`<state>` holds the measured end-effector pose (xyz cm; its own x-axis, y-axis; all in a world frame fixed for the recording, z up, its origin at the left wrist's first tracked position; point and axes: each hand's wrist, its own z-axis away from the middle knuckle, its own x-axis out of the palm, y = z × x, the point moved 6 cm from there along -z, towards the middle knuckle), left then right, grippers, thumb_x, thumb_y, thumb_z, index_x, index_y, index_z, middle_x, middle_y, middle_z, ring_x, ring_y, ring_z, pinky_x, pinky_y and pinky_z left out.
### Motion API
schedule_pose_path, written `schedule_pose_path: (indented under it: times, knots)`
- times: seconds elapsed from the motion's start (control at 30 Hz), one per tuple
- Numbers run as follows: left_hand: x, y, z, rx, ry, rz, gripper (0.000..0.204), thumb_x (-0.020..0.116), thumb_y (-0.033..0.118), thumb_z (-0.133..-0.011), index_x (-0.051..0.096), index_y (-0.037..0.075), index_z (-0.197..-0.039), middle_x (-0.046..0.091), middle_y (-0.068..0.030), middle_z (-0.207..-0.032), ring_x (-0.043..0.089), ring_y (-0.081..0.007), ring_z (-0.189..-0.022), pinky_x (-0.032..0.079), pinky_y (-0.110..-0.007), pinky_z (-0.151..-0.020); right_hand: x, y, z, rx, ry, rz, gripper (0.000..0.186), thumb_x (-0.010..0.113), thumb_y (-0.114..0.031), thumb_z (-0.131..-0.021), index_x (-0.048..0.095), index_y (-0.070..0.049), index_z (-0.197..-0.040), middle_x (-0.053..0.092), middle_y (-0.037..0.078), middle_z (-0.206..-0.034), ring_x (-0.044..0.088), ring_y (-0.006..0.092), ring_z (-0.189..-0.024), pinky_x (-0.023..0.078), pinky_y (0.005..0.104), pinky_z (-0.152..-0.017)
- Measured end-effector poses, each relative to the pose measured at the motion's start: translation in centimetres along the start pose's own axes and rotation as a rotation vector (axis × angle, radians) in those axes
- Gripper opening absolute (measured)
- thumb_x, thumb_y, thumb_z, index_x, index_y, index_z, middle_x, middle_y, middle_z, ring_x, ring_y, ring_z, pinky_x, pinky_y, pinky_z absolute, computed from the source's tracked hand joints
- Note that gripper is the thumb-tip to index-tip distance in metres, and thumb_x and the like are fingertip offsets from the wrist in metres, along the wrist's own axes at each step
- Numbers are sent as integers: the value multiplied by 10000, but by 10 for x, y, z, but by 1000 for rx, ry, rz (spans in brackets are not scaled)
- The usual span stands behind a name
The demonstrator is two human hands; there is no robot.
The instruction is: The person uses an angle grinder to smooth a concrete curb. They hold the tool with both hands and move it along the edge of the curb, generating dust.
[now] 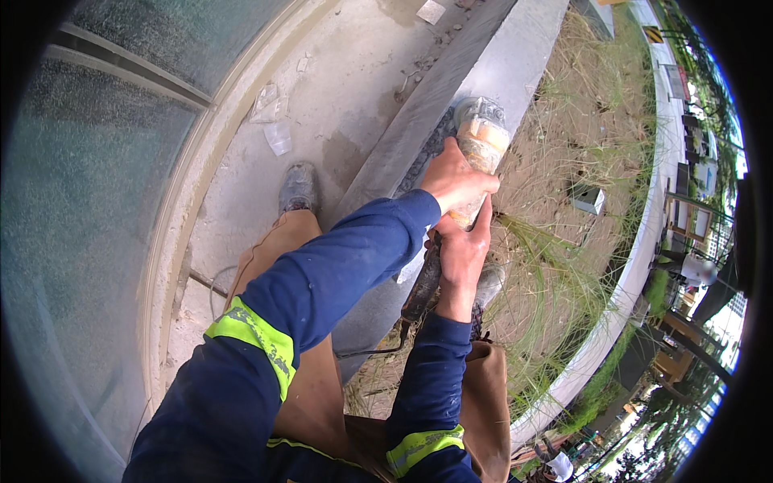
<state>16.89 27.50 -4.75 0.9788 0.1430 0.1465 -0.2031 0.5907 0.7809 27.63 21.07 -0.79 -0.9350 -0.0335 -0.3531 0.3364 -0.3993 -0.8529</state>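
Both hands grip a dusty orange angle grinder, its head resting at the top of a grey stone ledge. My left hand is wrapped round the grinder's body. Closer to me, my right hand is closed on its rear part, thumb pointing forward. A dark handle end and a power cord trail below that hand. The disc is hidden under the tool's head. Along the ledge's left edge, next to the grinder, runs a rough dark strip.
I straddle the ledge, one shoe on the dusty concrete floor, the other on the planted soil. A plastic cup lies on the floor. Glass panels stand at left. Grass and a metal box are at right.
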Motion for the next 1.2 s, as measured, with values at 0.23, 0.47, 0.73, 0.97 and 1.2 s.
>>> schedule_pose_path:
  times: [0.23,0.47,0.73,0.97,1.2]
  knots:
    - [1,-2,-7,44,39,-46,909,840,291,-675,372,-107,-1345,688,-295,-1135,725,-388,-1029,584,-412,-907,0,-2,-2,3,-14,1,997,813,-59,-742,308,18,-1599,661,177,-1252,663,203,-1004,553,320,-854]
    - [2,-4,-13,67,34,-32,932,840,300,-668,371,-110,-1361,690,-287,-1140,724,-386,-1033,585,-406,-909,-1,-3,-6,-24,-19,-8,994,806,-56,-747,299,35,-1597,657,192,-1281,658,224,-1075,544,338,-915]
    - [1,-3,-5,40,40,-37,930,836,305,-675,364,-111,-1360,691,-300,-1137,723,-388,-1039,581,-403,-913,-2,-3,-5,-26,-13,52,1005,826,-75,-742,306,31,-1596,661,184,-1273,656,221,-1072,542,342,-920]
    - [4,-11,-6,76,48,57,914,834,294,-676,366,-103,-1353,688,-293,-1142,717,-393,-1048,576,-410,-918,-3,-7,1,34,-75,0,987,806,-67,-745,312,30,-1594,678,160,-1213,670,193,-973,554,312,-826]
    - [4,-4,-15,72,37,21,934,835,291,-669,363,-110,-1368,680,-293,-1168,713,-382,-1068,572,-411,-923,-3,-2,-13,-33,-55,47,973,779,-43,-760,292,25,-1600,683,140,-1128,657,164,-853,549,295,-712]
